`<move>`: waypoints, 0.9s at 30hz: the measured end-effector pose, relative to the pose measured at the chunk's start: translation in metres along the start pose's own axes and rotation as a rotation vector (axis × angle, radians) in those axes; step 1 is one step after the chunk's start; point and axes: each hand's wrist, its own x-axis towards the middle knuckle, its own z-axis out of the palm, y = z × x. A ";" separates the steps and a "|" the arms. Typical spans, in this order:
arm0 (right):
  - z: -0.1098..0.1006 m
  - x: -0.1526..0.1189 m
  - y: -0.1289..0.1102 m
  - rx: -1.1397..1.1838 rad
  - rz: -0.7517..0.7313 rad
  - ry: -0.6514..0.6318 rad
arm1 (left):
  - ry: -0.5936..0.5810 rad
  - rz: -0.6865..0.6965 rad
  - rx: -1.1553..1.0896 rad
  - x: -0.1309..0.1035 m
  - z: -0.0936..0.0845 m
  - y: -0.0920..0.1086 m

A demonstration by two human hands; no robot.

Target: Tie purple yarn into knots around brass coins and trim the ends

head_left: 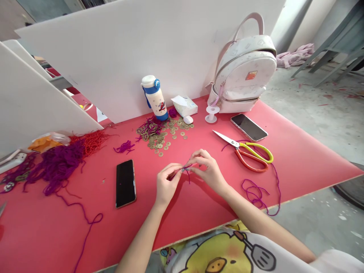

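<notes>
Near the front of the red table, my left hand [168,182] pinches a short piece of purple yarn [189,176] between thumb and fingertips. My right hand [209,169] meets it from the other side, thumb and forefinger closed on the same yarn, and one end of it hangs down between the hands. Whether a coin sits inside the pinch is hidden by the fingers. Beyond my hands lies a spread of brass-coloured coins with holes [160,146], with purple-tied ones [150,128] heaped at its left.
Scissors [250,155] and a loose purple strand [256,193] lie at right, near a phone [248,127], a white spool [211,115] and a backpack [244,76]. A bottle [155,98] and tissue pack [186,107] stand behind. Leftward are another phone [125,184] and purple yarn [59,163].
</notes>
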 end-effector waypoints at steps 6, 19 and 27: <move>-0.002 0.000 -0.002 0.013 -0.013 -0.017 | 0.019 0.058 0.059 0.000 0.001 0.003; -0.002 0.001 -0.001 0.035 0.016 -0.015 | 0.016 0.076 0.037 -0.001 0.001 0.000; 0.001 0.000 0.000 -0.054 -0.022 0.054 | 0.036 0.077 0.041 -0.001 0.002 0.001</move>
